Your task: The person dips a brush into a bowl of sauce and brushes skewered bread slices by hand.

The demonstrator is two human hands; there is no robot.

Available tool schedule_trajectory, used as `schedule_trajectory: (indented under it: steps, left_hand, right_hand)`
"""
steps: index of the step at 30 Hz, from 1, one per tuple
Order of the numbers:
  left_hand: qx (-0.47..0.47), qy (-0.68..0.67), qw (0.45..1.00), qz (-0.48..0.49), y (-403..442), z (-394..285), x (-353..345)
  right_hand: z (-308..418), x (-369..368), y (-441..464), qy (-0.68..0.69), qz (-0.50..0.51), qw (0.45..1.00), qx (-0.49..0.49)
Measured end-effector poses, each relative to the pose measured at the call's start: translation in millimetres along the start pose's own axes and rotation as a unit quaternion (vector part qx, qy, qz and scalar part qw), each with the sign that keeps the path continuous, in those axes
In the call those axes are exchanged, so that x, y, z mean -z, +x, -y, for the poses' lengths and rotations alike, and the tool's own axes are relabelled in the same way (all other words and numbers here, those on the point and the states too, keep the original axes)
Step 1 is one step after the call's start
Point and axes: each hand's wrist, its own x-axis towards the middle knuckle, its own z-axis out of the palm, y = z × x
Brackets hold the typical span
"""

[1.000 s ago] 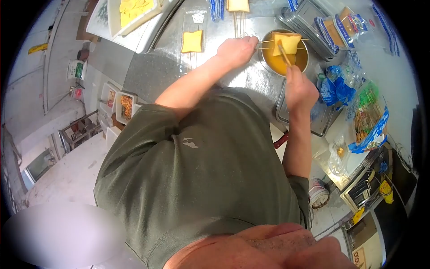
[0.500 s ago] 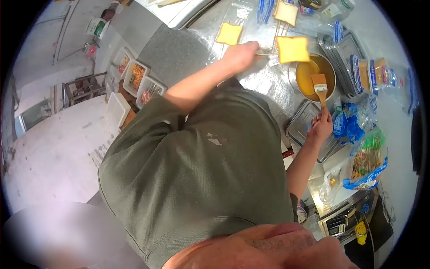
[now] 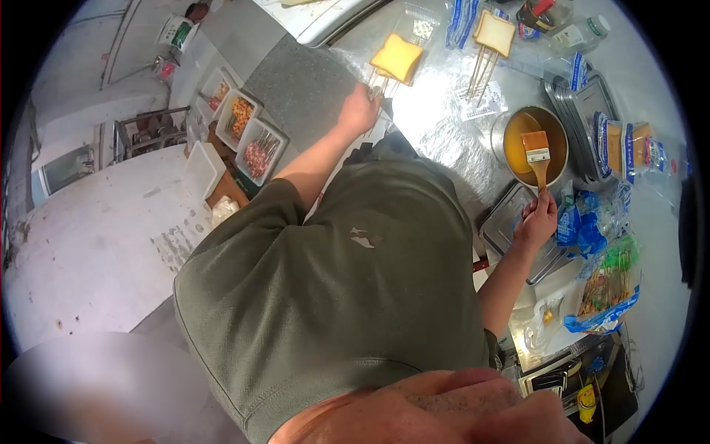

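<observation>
My left hand point(image 3: 359, 109) is closed on the thin sticks of a skewered bread slice point(image 3: 396, 58), coated yellow. The slice lies at or just over a clear plastic tray point(image 3: 418, 26). Whether a second slice is under it I cannot tell. My right hand point(image 3: 538, 219) grips the wooden handle of a flat brush point(image 3: 538, 152), held over a metal pot point(image 3: 497, 140) of yellow liquid point(image 3: 515, 144). To the right of the tray, a plain white bread slice point(image 3: 494, 34) rests on several sticks point(image 3: 482, 72).
Stacked metal trays point(image 3: 592, 111) and bagged bread point(image 3: 625, 148) stand right of the pot. A lidded metal tray point(image 3: 506, 214) is below it. Blue plastic bags point(image 3: 588, 222) and a bag of skewers point(image 3: 606, 288) lie right of my right hand. Food tubs point(image 3: 259, 152) stand at left.
My left hand has moved left with the yellow skewered slice, from beside the pot to the clear tray. The brush stays over the pot in my right hand. The view has shifted slightly.
</observation>
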Motion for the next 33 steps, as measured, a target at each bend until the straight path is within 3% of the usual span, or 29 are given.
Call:
schedule_trajectory:
  steps: [4,8,11,12,15,18,20,22,25,28,31,33]
  left_hand:
    - [0.013,0.010,0.999,0.032,-7.5,-5.3,0.1]
    - [0.013,0.096,0.993,0.061,-10.2,-12.6,10.9]
    - [-0.177,0.196,0.963,-0.047,-6.2,-7.9,12.2]
    - [-0.183,0.170,0.968,-0.017,-1.2,-16.9,9.3]
    - [-0.156,0.114,0.979,0.071,24.1,-67.8,-11.4]
    - [-0.217,0.030,0.972,0.088,61.4,-115.9,-61.4]
    - [-0.184,0.050,0.979,0.077,81.4,-149.7,-86.3]
    - [-0.148,0.057,0.985,0.063,92.8,-170.2,-107.2]
    - [-0.124,0.068,0.986,0.092,117.5,-167.5,-139.3]
    - [-0.165,0.078,0.978,0.103,129.5,-163.9,-144.3]
    - [-0.126,0.067,0.986,0.091,127.0,-171.1,-142.0]
    - [-0.128,0.070,0.983,0.108,131.4,-167.7,-149.4]
  right_hand:
    - [-7.2,16.9,6.8,-0.031,0.029,0.999,-0.015]
    - [-34.7,39.5,26.5,-0.133,0.041,0.986,0.093]
    - [-37.2,45.7,27.4,-0.146,0.024,0.981,0.126]
    - [-38.3,46.6,27.0,-0.158,0.012,0.978,0.138]
    - [-44.6,53.5,34.4,-0.286,-0.008,0.927,0.244]
    - [-36.1,47.0,31.2,-0.423,-0.038,0.827,0.368]
    - [-18.6,32.4,24.4,-0.474,-0.046,0.795,0.376]
    - [1.8,19.8,14.8,-0.502,-0.039,0.806,0.312]
    - [29.0,1.8,7.3,-0.580,-0.019,0.773,0.256]
    - [32.5,-5.2,20.1,-0.619,-0.014,0.740,0.262]
    - [34.1,-15.8,30.7,-0.654,-0.009,0.696,0.295]
    - [36.3,-25.5,40.2,-0.701,-0.006,0.669,0.247]
